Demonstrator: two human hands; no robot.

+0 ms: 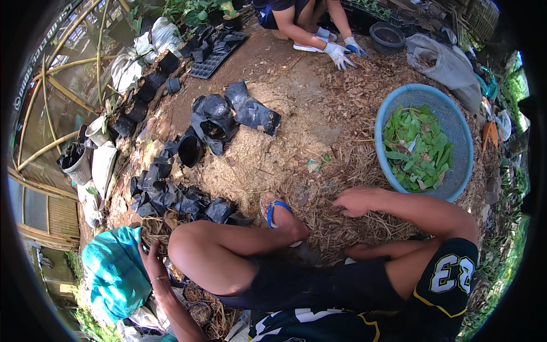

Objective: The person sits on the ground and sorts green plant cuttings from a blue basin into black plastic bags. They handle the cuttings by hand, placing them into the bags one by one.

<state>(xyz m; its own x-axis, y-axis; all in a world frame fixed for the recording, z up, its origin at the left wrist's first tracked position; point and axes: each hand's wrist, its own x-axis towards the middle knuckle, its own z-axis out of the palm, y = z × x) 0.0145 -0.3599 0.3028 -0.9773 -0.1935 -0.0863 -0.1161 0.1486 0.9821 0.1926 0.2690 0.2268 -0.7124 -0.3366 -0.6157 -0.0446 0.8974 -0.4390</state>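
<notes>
Lower left: your left hand (pixel 151 263) sits by the teal sack (pixel 114 272), grip unreadable. Right of centre: your right hand's (pixel 353 203) fingers curl at dry straw (pixel 342 232), hold unclear; much lies loose. Beyond, left of centre: black bags (pixel 188 202), some gaping, filling uncertain.

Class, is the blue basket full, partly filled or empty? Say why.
Partly filled: green leaves lie in the basket, bare inner wall showing beside them.

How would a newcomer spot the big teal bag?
Start at the wearer's bent left knee. Left of it is the left hand, and just past that sits a big, crinkled bag. Its bright teal colour sets it apart from the smaller black bags.
</notes>
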